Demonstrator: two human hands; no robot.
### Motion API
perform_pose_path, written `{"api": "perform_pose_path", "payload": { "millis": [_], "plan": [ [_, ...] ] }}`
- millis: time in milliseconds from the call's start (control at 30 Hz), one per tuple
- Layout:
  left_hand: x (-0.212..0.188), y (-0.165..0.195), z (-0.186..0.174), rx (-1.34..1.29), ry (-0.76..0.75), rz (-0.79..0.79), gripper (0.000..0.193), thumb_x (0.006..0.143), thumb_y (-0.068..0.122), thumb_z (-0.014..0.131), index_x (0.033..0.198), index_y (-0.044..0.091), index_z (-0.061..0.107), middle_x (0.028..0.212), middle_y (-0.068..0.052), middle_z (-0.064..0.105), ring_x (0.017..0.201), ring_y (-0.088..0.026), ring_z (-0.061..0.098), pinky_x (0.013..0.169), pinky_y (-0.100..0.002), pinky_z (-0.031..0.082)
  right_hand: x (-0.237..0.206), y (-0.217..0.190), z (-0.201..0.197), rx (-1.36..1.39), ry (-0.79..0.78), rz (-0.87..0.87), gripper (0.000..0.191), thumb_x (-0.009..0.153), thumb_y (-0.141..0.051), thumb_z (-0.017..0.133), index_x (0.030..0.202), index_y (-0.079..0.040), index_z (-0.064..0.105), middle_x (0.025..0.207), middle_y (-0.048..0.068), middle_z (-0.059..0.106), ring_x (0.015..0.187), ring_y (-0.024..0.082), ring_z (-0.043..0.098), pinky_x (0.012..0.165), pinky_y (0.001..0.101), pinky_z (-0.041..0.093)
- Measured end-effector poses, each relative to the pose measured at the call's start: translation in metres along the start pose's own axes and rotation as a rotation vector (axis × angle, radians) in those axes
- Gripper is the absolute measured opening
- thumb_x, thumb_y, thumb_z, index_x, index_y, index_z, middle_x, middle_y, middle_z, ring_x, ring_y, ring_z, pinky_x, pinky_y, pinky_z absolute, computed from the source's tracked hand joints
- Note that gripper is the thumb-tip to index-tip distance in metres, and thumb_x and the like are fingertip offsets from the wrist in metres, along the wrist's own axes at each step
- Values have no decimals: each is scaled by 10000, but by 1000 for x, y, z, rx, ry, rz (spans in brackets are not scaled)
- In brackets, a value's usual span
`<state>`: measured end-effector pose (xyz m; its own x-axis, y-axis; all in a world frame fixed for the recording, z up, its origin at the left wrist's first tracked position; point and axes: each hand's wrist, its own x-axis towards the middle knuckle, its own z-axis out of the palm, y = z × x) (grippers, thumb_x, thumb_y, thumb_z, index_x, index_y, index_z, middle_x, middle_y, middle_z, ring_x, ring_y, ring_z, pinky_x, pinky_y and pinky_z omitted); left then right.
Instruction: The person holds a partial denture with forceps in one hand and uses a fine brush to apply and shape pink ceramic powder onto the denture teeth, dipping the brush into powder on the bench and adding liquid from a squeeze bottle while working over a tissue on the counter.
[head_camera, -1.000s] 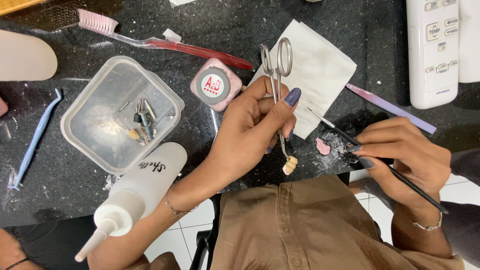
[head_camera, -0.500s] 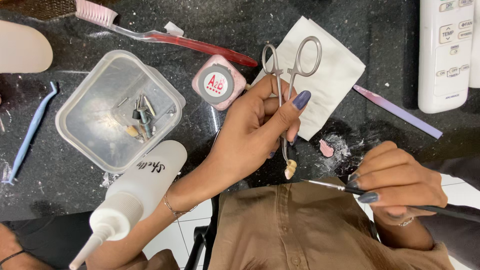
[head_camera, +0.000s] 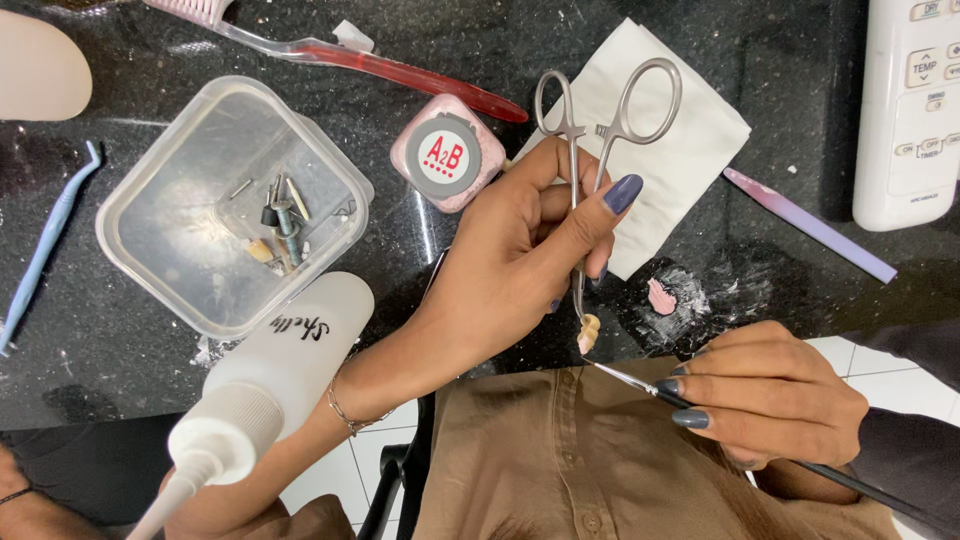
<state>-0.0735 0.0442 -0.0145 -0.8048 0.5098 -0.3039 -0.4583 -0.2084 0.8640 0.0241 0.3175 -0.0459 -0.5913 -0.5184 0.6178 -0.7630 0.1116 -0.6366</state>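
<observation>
We held 1 forceps (head_camera: 585, 200) in L hand (head_camera: 510, 270), 1 brush (head_camera: 640, 385) in R hand (head_camera: 775, 395), tooth piece (head_camera: 588, 333) at worktop (head_camera: 120, 350) edge; lap side open.

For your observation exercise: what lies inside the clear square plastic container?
Inside the clear container lie a few small metal bits and a tan tip. The white squeeze bottle covers its lower corner.
</observation>
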Motion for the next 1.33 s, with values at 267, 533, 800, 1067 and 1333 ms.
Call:
{"api": "perform_pose_path", "payload": {
  "millis": [267,533,800,1067,1333],
  "plan": [
    [0,-7,0,-79,-36,103,145,1143,200,566,1127,67,509,742,11,583,714,-35,513,625,-230,375,-4,2,-4,10,-49,-2,212,1013,-232,630,905,-72,719,945,108,737,878,237,712,723,354,599],
    [-1,-9,-2,-55,-27,78,106,1113,149,554,1096,55,507,796,10,577,720,-45,537,638,-218,404,8,-2,5,-16,30,26,188,1000,-178,664,859,-57,692,850,127,738,797,232,733,672,347,615],
    [0,-13,-2,-84,-44,102,100,1126,130,549,1126,44,497,844,5,567,752,-57,542,674,-231,425,7,2,3,8,33,-28,242,1039,-206,594,874,-51,681,853,119,731,792,231,729,677,339,621],
    [0,-8,-1,-72,-22,45,129,1104,177,563,1093,63,505,770,14,573,698,-42,518,607,-221,366,7,2,0,28,15,-7,277,1058,-252,575,891,-50,666,861,138,730,807,230,730,678,347,626],
    [1,-1,0,5,-4,-10,173,1088,248,564,1067,83,515,706,28,577,563,-21,430,487,-216,317,5,4,-2,41,1,-26,246,1047,-229,597,904,-40,665,866,150,731,820,247,730,683,362,633]
  ]
}}
